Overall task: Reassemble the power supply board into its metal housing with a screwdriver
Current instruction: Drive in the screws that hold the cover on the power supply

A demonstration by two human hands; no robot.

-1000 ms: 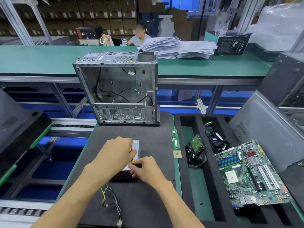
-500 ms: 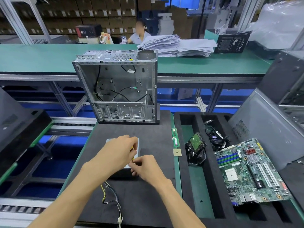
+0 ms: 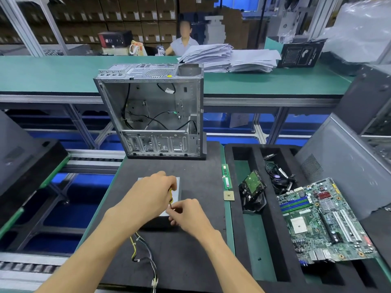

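**Both hands working a screwdriver at the PSU housing**

The person is leaning over a dark foam mat (image 3: 186, 261) w/ both forearms reaching in. The left hand (image 3: 148, 199) is curling round the yellow handle of a screwdriver (image 3: 170, 197), gripping it from above; only a sliver of handle and shaft is showing betw. the fingers. The right hand (image 3: 188, 214) is pinching at the lower shaft/tip area w/ thumb and fingertips, right beside the left hand. Whether it's holding the tip itself or a screw can't be told – too small.

Under the hands, the grey metal power supply housing (image 3: 176, 187) is lying flat on the mat, mostly hidden; its top face is showing at the far right corner. A bundle of yellow/black wires (image 3: 146, 252) is trailing out of its near side toward the mat's front edge.

Beyond it, an open PC chassis (image 3: 152, 111) is standing upright at the mat's far end, w/ loose black cables inside. To the right, RAM sticks (image 3: 226, 176) and a CPU chip (image 3: 229, 196) are lying along the green strip. A black foam tray (image 3: 239, 208) is holding a hard drive (image 3: 252, 187), a cable tangle (image 3: 279, 178) and a motherboard (image 3: 323, 220) resting tilted across its slots. Stacked papers (image 3: 228, 58) are sitting on the far green bench (image 3: 53, 75), w/ another person seated behind it.
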